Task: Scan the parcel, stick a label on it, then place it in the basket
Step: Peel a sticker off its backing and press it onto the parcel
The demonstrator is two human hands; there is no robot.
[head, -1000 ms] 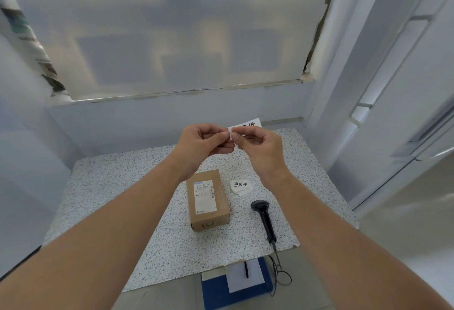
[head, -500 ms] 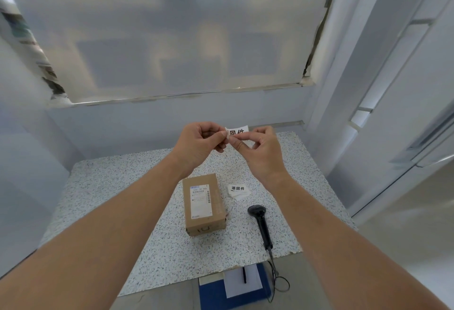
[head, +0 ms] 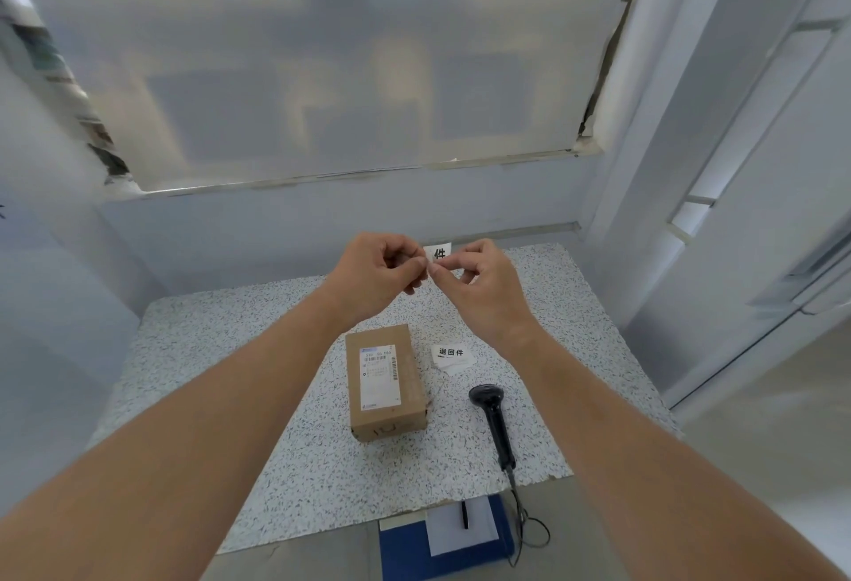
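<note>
A small brown cardboard parcel [head: 386,387] with a white shipping sticker lies on the speckled table [head: 221,350]. Above it, my left hand [head: 380,269] and my right hand [head: 479,286] meet fingertip to fingertip, both pinching a small white label [head: 438,252] with black print. Only part of the label shows between the fingers. A black handheld scanner [head: 492,419] lies to the right of the parcel. No basket is in view.
A small pile of white printed labels [head: 453,357] lies just right of the parcel. A blue folder with white paper and a pen [head: 442,539] sits below the table's near edge, beside the scanner cable [head: 525,530]. Walls close in behind and right.
My hands have stayed together on the label, fingers shifting so that less of it shows. The view has tilted slightly; parcel and scanner have not moved.
</note>
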